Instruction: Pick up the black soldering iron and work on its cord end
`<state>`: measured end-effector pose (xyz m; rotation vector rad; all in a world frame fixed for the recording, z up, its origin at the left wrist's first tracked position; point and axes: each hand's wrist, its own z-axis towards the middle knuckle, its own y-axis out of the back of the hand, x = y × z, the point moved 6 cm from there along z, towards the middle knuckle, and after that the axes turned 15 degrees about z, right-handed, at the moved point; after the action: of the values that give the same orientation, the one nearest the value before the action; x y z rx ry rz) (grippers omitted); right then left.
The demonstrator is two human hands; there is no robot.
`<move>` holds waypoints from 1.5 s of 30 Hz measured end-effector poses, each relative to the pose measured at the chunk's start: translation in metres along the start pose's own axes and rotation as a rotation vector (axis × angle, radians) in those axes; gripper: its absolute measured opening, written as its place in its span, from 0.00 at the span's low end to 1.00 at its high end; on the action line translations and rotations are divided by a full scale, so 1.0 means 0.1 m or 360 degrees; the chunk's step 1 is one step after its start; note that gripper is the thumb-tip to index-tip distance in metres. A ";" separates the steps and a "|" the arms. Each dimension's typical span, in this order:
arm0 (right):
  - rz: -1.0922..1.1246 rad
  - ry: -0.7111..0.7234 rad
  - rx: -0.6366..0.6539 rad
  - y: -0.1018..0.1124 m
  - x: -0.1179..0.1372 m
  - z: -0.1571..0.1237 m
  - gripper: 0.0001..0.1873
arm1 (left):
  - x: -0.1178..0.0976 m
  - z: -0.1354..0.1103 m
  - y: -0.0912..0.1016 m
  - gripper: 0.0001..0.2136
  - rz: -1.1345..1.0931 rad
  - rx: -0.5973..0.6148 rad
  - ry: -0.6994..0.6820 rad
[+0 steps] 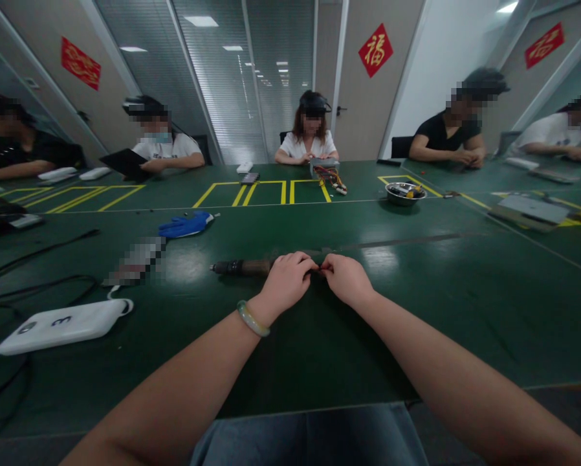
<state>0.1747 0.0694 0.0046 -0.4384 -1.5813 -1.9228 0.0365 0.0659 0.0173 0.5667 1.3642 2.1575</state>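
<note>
A dark, slim electric screwdriver (252, 267) lies lengthwise on the green table, its bit end pointing left. Over its rear half is my left hand (288, 278), fingers curled around the body and thumb near the tail end. Close beside it, my right hand (346, 277) is closed in a pinch at that same end. The fingertips of both hands almost meet. Whatever sits between the right fingertips is too small and dark to make out. My hands hide the screwdriver's rear part.
On the left are a white power bank (67, 325) marked 3, black cables (38, 281), a blurred phone-like device (138, 259) and a blue glove (186, 224). Farther back stand a metal bowl (405, 194) of small parts and a grey box with wires (327, 171). Several people sit around the table.
</note>
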 end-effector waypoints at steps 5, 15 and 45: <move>0.0168 -0.0111 0.0000 -0.02 -0.08 0.04 0.19 | 0.01 -0.02 0.01 0.11 -0.0024 -0.0001 0.0024; 0.0092 -0.0069 0.0058 -0.14 -0.12 0.11 0.11 | 0.01 -0.03 -0.01 0.13 0.0013 0.0010 0.0004; -0.0172 -0.1528 -0.0515 2.58 -2.72 -2.02 0.22 | -0.26 -0.13 0.11 0.13 -0.0562 0.0136 -0.0580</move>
<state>0.5704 -0.0876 -0.0082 -1.6278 -1.8320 -2.1930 0.0470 0.0367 0.0202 0.6581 1.2491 1.6297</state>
